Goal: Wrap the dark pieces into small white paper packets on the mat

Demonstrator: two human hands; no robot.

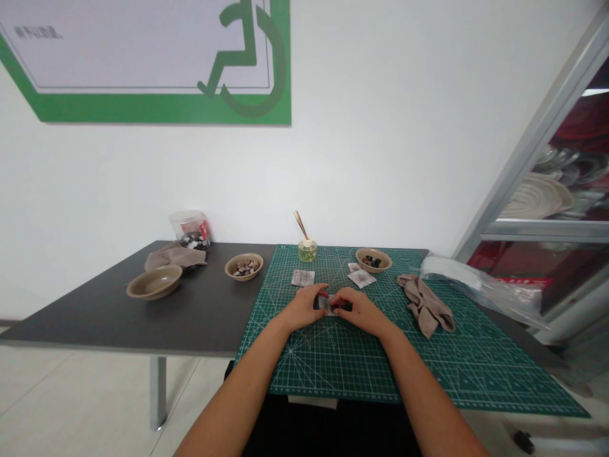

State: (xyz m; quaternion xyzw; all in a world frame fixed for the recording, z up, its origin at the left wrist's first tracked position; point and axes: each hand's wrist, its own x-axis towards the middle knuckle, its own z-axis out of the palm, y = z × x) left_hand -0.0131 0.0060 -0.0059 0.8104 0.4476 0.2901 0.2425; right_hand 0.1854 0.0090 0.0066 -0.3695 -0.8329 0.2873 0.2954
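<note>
A small grey-and-white patterned square [326, 302] lies on the green cutting mat [333, 368], partly covered by my fingers. My left hand [304, 307] curls around its left side, thumb and fingers bent onto it. From the right, my right hand [358, 309] closes over the same square, its thumb meeting the left thumb. Something dark shows beneath the right fingers; whether it is a small piece or shadow, I cannot tell. Just beyond the hands lie a similar patterned square [303, 277] and, to the right, an overlapping patterned square [361, 278].
A bowl of dark pieces [373, 259] and a reed diffuser [307, 250] stand at the mat's back. Right lies a brown cloth [427, 306] beside plastic wrap [476, 289]. Leftward are a bowl of brownish pieces [244, 266], another bowl [155, 283], a cloth [175, 256] and a clear tub [191, 230].
</note>
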